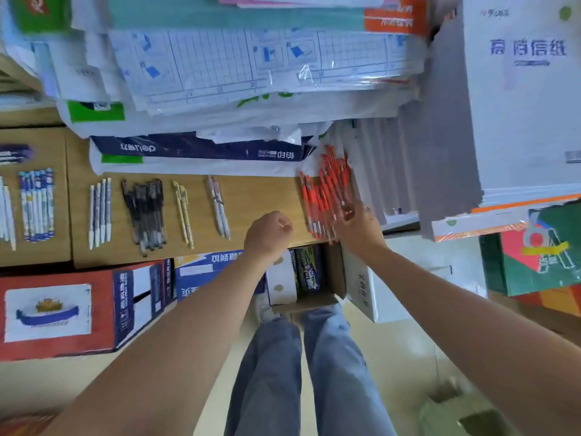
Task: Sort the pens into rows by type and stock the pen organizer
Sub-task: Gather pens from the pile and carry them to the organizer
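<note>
Head view, sole view. Item: red pens (327, 196), a loose heap at the right end of the brown board (257, 193), lying fanned and overlapping against the stacked paper (251, 64) behind. Handling, as judged: light, stiff plastic barrels, smooth and prone to rolling or sliding off one another; several can be gathered at once if taken across the middle of the barrels, while a pinch at one end is likely to tip a pen out of line. Right hand (358, 226): laid at the near ends of the red heap, fingers reaching in among the pens; blurred, so pinching or merely touching cannot be told. Left hand (267, 234): curled into a fist above the board's front edge, apart from all pens, nothing seen in it. Already ranged in separate rows to the left: pink pens (219, 207), yellow pens (184, 214), black pens (146, 212), white pens (100, 212), blue patterned pens (37, 204). Pen organizer: not seen in view. Red row judged not yet squared up.
</note>
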### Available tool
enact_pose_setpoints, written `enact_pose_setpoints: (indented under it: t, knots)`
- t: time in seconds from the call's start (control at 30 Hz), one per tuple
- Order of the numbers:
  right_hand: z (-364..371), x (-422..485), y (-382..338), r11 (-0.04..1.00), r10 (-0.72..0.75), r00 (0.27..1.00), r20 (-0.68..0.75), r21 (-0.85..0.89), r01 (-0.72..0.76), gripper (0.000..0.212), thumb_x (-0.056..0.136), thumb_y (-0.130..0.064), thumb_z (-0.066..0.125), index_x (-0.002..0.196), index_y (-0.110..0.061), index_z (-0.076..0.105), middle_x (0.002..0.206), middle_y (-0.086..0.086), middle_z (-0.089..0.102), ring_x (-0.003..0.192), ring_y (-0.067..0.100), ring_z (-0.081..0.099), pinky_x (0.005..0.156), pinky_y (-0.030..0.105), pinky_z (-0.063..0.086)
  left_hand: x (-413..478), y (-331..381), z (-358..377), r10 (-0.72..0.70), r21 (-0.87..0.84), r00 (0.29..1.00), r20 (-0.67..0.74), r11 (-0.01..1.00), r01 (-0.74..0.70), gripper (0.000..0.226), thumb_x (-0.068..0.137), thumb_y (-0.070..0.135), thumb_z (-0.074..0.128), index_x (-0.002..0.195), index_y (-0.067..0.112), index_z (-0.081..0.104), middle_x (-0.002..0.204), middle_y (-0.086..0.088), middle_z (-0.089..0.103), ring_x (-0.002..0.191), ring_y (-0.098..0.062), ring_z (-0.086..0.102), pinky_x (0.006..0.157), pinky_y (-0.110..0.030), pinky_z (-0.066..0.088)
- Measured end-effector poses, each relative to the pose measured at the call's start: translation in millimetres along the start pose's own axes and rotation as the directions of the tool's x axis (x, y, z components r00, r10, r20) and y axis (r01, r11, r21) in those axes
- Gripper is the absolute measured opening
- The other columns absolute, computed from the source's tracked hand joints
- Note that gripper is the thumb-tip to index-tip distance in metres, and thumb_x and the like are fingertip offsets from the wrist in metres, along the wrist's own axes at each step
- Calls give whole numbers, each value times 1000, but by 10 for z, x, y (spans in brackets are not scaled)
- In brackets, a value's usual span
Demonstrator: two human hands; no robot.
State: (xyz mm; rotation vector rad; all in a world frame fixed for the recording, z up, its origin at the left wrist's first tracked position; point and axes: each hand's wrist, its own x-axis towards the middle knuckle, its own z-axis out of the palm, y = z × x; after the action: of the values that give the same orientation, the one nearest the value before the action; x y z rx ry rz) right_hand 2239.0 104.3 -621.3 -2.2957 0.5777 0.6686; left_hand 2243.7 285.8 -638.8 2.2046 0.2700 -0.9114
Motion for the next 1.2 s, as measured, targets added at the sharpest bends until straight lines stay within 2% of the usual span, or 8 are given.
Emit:
enact_pose_setpoints:
  t: [0.13, 0.27, 0.4, 0.53, 0.7, 0.83, 1.0, 1.2]
  knots:
    - [183, 401, 129, 995, 71, 997, -9, -71, -71, 55, 95, -33, 51, 138, -5, 32, 133, 15, 38, 103, 28, 54, 89, 37, 49, 408, -44, 243, 7, 7, 1000, 12, 1000, -7, 29, 96, 24, 48, 121, 11, 59, 124, -3, 61, 111, -21, 57, 87, -28, 42]
    - [335, 746, 234, 987, 80, 993, -91, -133, -91, 52, 98, -23, 45, 144, -6, 26, 137, 13, 34, 86, 21, 45, 73, 29, 39, 763, -50, 461, -6, 18, 1000, -15, 1000, 6, 37, 96, 29, 51, 128, 10, 51, 123, -4, 60, 110, -23, 58, 86, -30, 43]
    - [476, 907, 288, 989, 32, 983, -183, -133, -56, 52, 96, -16, 47, 142, -8, 26, 129, 15, 34, 75, 26, 51, 69, 31, 47, 1002, -58, 621, -12, 9, 996, -92, 1000, 13, 37, 92, 35, 58, 118, 9, 52, 112, -6, 62, 103, -25, 60, 78, -29, 42]
    - [572, 995, 314, 992, 52, 979, -198, -99, -73, 45, 95, -17, 53, 133, -2, 33, 131, 17, 38, 98, 35, 58, 90, 43, 52, 1063, -5, 681, 3, 47, 985, -175, 999, 5, 39, 89, 39, 62, 109, 7, 53, 104, -7, 65, 94, -25, 61, 70, -30, 42]
    - [543, 1030, 269, 995, 91, 981, -172, -28, -97, 53, 90, -23, 64, 128, 2, 38, 132, 19, 42, 106, 35, 57, 90, 37, 47, 1018, 33, 670, 2, 43, 970, -241, 999, 9, 29, 88, 43, 64, 89, 19, 47, 82, 5, 59, 75, -18, 58, 62, -28, 37]
    - [550, 1065, 295, 994, 88, 995, -45, -67, -91, 45, 87, -39, 66, 112, -3, 57, 101, 10, 65, 89, 26, 64, 69, 27, 47, 1050, -31, 656, -8, 124, 953, -302, 991, 47, 38, 85, 47, 65, 97, 12, 55, 91, -1, 63, 79, -20, 60, 62, -28, 38]
    - [496, 1092, 306, 998, 60, 995, 77, 5, -61, 26, 87, -42, 65, 92, -18, 60, 67, -12, 55, 62, 5, 53, 54, 18, 38, 1082, -85, 657, -18, 166, 942, -335, 983, 78, 40, 83, 47, 67, 91, 9, 60, 100, -8, 59, 86, -24, 58, 67, -32, 43]
    - [486, 1058, 301, 1000, 12, 999, -38, 27, -11, 16, 87, -32, 62, 89, -18, 54, 64, -13, 49, 58, -2, 44, 52, 17, 34, 1119, -114, 707, -39, 162, 943, -332, 982, 97, 33, 85, 45, 64, 73, 14, 61, 92, -5, 63, 74, -14, 48, 62, -24, 31]
